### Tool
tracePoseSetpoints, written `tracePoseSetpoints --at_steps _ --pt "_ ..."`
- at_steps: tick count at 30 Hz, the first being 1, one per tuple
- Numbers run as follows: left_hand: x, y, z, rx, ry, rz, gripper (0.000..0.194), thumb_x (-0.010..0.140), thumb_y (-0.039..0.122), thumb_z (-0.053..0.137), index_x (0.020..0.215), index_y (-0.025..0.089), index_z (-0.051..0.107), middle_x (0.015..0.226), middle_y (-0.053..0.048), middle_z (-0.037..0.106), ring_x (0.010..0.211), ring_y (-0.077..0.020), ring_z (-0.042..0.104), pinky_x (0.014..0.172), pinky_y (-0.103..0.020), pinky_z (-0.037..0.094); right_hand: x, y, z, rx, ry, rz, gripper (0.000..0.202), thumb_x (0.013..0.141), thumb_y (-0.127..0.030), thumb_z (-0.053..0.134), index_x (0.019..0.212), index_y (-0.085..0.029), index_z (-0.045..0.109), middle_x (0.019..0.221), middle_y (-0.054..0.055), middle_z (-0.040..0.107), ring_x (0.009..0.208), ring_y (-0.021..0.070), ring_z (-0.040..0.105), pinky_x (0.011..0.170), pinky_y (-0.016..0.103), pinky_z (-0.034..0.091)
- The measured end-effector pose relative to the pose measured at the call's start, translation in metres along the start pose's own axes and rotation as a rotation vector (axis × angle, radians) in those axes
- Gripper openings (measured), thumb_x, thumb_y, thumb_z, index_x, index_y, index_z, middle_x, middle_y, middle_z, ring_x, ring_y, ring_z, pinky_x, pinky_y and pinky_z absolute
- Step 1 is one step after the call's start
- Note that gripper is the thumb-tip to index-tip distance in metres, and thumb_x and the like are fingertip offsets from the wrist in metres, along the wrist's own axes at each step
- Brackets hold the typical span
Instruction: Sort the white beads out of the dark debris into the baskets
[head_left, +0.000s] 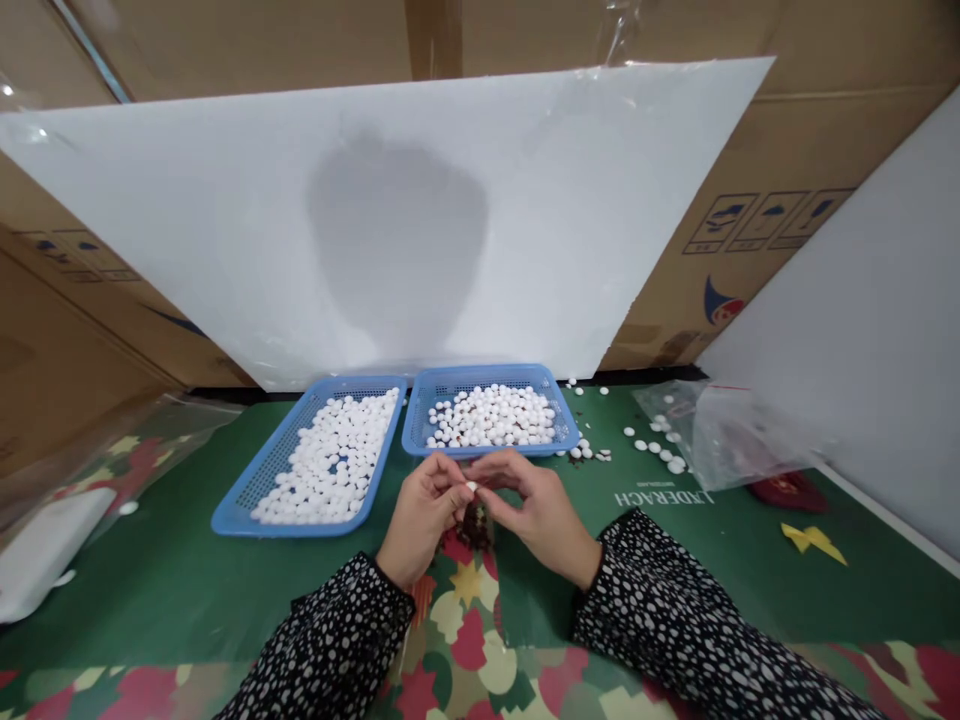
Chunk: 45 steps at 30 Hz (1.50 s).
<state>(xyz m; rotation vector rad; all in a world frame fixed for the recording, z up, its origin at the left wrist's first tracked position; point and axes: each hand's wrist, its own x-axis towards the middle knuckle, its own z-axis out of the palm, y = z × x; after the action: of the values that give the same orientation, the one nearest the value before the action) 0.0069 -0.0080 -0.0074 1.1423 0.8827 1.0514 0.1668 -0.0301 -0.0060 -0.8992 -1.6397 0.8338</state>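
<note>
The fingers (453,497) of the left hand (421,517) are drawn together at the tips on a small white piece (472,486), held just above the bench (172,590), on the near side of the right blue tray (480,372). The right hand's (544,515) thumb and index finger curve in from the right, slightly parted; whether they also grip it, I cannot tell. Judging by its look, it should be very light, stiff and smooth, apt to slip or roll, and its shell perhaps brittle under a hard squeeze. Thumb and fingertip on opposite edges, pressed lightly, seem the best hold. Dark crumbs (474,530) lie beneath the hands. Similar white pieces (326,465) are heaped in the left blue tray (300,530) and the right one, and loose pieces (654,449) lie farther right.
</note>
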Motion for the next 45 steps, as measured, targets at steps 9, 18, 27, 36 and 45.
tracePoseSetpoints --at_steps 9,18,27,36,45 --pt "0.006 0.007 -0.009 0.188 0.155 -0.027 0.041 0.085 0.057 0.052 0.068 0.020 0.046 0.035 0.008 0.042 0.028 -0.0052 0.028 0.033 -0.017 0.015 0.036 0.014 -0.042 -0.457 0.109 -0.165 0.024 0.089 -0.013 0.056 0.108 -0.025 0.064 0.120 0.009 0.060 0.100 0.0227 0.061 0.083 0.042 0.054" --pt "0.006 0.017 -0.023 -0.334 0.009 -0.340 0.037 0.088 0.044 0.056 0.066 0.019 0.040 0.053 0.010 0.021 0.040 -0.0043 0.014 0.036 -0.016 0.014 -0.007 0.023 -0.049 -0.504 -0.475 -0.122 0.013 0.085 -0.013 0.063 0.086 -0.023 0.071 0.079 0.001 0.065 0.071 0.0154 0.063 0.063 0.026 0.050" --pt "-0.001 0.025 -0.012 -0.348 0.014 -0.316 0.014 0.085 0.023 0.062 0.082 0.016 0.050 0.069 0.003 0.049 0.050 -0.0041 0.038 0.037 -0.014 0.019 -0.004 0.019 -0.049 -0.427 -0.346 0.023 0.010 0.087 -0.014 0.060 0.083 -0.019 0.067 0.079 0.001 0.067 0.071 0.0153 0.062 0.064 0.027 0.049" --pt "-0.004 0.001 0.009 -0.106 -0.032 -0.249 0.034 0.063 0.030 0.084 0.075 0.015 0.056 0.061 0.002 0.059 0.044 -0.0038 0.038 0.040 -0.016 0.016 -0.002 0.000 -0.016 -0.182 0.042 0.011 0.005 0.085 -0.017 0.063 0.085 -0.020 0.067 0.080 0.001 0.071 0.071 0.0145 0.066 0.066 0.028 0.053" --pt "-0.006 -0.001 0.009 -0.083 -0.035 -0.159 0.032 0.065 0.028 0.082 0.070 0.015 0.053 0.062 0.001 0.062 0.049 -0.0063 0.046 0.046 -0.017 0.026 -0.007 0.001 -0.016 -0.386 -0.002 -0.235 0.013 0.089 -0.015 0.054 0.092 -0.021 0.065 0.085 0.004 0.072 0.077 0.0159 0.068 0.069 0.029 0.056"
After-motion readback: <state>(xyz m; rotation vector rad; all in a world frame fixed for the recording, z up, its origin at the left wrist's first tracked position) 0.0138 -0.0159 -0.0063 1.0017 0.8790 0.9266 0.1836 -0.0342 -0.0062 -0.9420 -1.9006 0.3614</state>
